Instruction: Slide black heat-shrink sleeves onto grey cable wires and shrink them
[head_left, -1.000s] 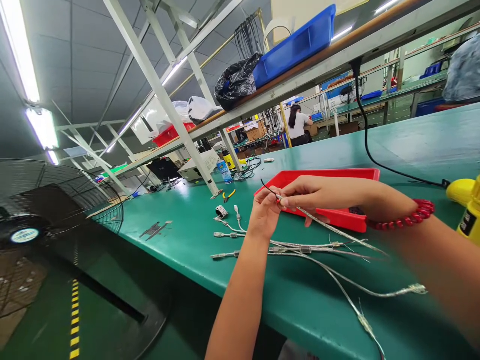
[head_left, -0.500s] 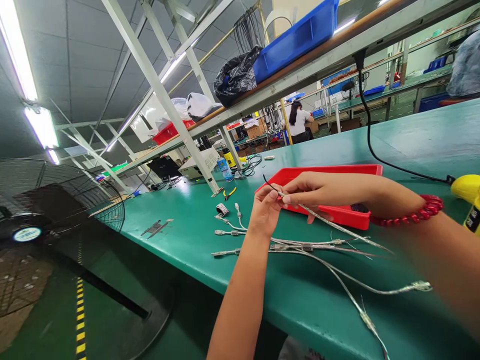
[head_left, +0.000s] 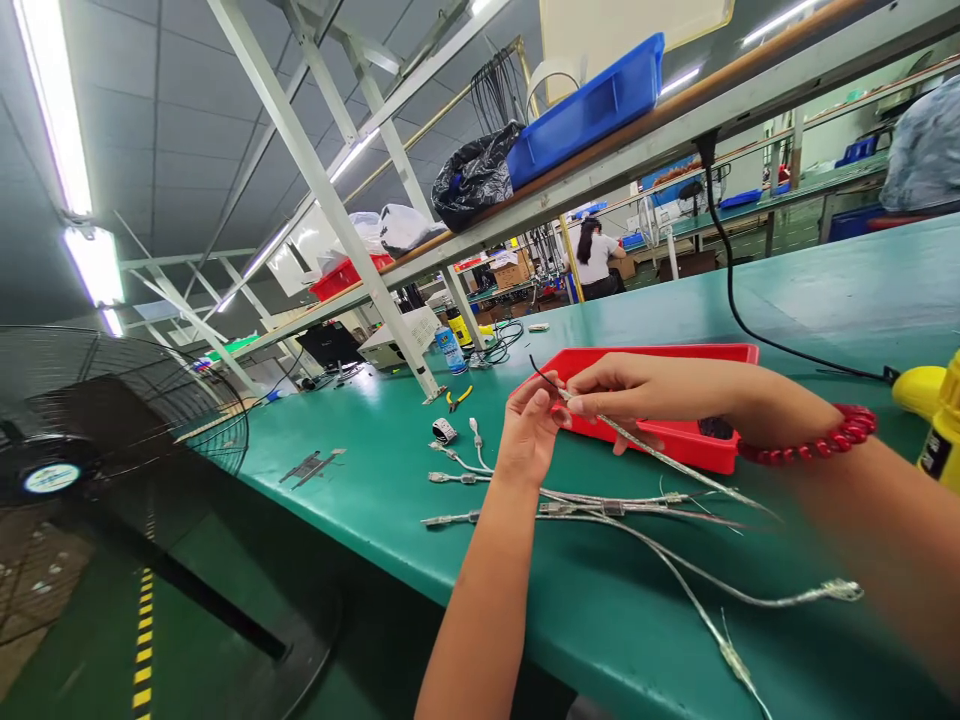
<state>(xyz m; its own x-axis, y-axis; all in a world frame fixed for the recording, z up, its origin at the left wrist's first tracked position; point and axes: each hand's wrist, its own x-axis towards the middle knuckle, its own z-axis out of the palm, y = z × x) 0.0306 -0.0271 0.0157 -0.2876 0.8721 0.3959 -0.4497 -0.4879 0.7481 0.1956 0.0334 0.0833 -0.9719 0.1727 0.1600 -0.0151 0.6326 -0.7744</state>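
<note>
Between my two hands runs a silvery cable [head_left: 660, 455] with a thin black end that sticks up past my left fingers. My left hand [head_left: 531, 425] pinches it near that black end. Close beside, my right hand [head_left: 622, 388] grips the same cable between thumb and fingers, a red bead bracelet round its wrist. The cable's other end slants down to the right, above the table. Beneath my hands several more silvery cables with clear-covered connectors [head_left: 450, 520] lie on the green table [head_left: 360, 500]. Behind my right hand stands a red tray [head_left: 675, 355], partly covered by it.
Yellow-handled pliers [head_left: 459, 399], a tape roll [head_left: 444, 431] and a blue can [head_left: 451, 352] sit further back. A yellow bottle [head_left: 941, 430] stands at the right. Overhead runs a shelf with a blue bin [head_left: 589, 110]. A fan [head_left: 52, 478] is at left; a person [head_left: 596, 255] sits far off.
The view has shifted slightly, so the shelf and table sit a little lower. Both hands keep their hold on the cable, in nearly the same pose.
</note>
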